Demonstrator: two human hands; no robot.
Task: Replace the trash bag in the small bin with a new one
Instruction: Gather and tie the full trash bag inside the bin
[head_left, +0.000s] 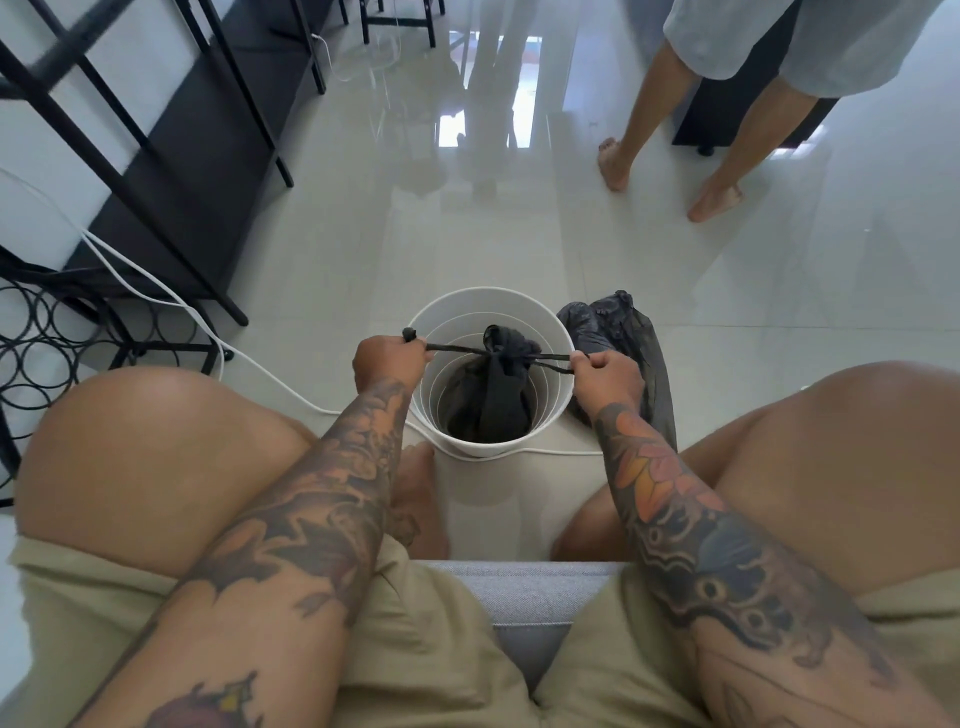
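**Cinching the old bag shut before it comes out**

I sit with the white bin (491, 374) on the floor between my knees. The black bag (491, 389) inside it is gathered at the neck, and I have one drawstring tail in each fist. My left hand (387, 364) is closed around the left tail (447, 349), whose end pokes out past my thumb; my right hand (605, 376) pinches the right tail (556, 364). Both tails run taut to the knot over the middle of the bin.

To do this well, I judge I should pull the two ends level and straight apart, so the knot seats evenly and the thin plastic does not tear at the neck. A steady draw beats a jerk. The bin looks light, so pulling upward could lift or tip it; keeping my hands low over the rim avoids that.

A second dark bag (618, 343) lies crumpled on the tile just right of the bin, touching or nearly touching its wall.
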